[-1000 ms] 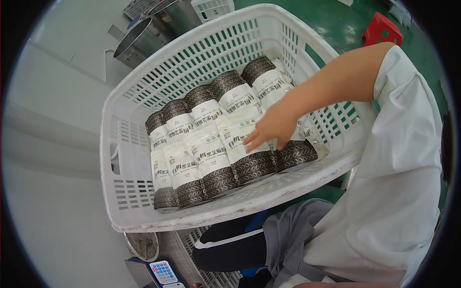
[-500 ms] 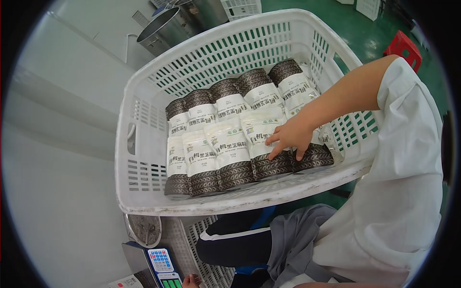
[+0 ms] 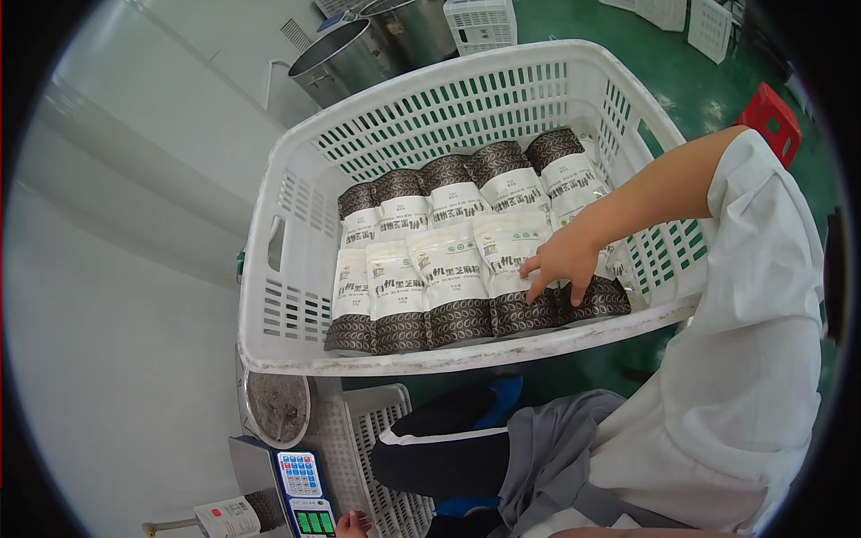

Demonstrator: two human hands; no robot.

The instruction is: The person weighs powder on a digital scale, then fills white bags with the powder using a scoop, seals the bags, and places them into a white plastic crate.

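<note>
My right hand [image 3: 567, 260] reaches into the white basket [image 3: 430, 366] with its fingers spread and pointing down. It holds nothing; its fingertips are at the lower row of black-and-white printed pouches, over a pouch [image 3: 509, 247] near the right end. The pouches stand or lean in two rows, the far row [image 3: 453, 190] behind the near one. At the bottom edge is my left hand [image 3: 352, 524], cut off by the frame, beside the scale [image 3: 300, 475] with its lit green display. Its fingers look curled, and whether they hold anything cannot be made out.
A metal bowl [image 3: 278, 405] of greyish contents sits beyond the scale. Another pouch [image 3: 229, 517] lies by the scale, near a handle. Below the basket is a second white crate [image 3: 390, 403]. Metal pots [image 3: 336, 63], a white crate [image 3: 482, 25] and a red stool [image 3: 771, 124] stand farther off.
The view has shifted, so the basket appears slightly right and more of the bowl and lower pouch shows. My right hand stays spread over the same pouches.
</note>
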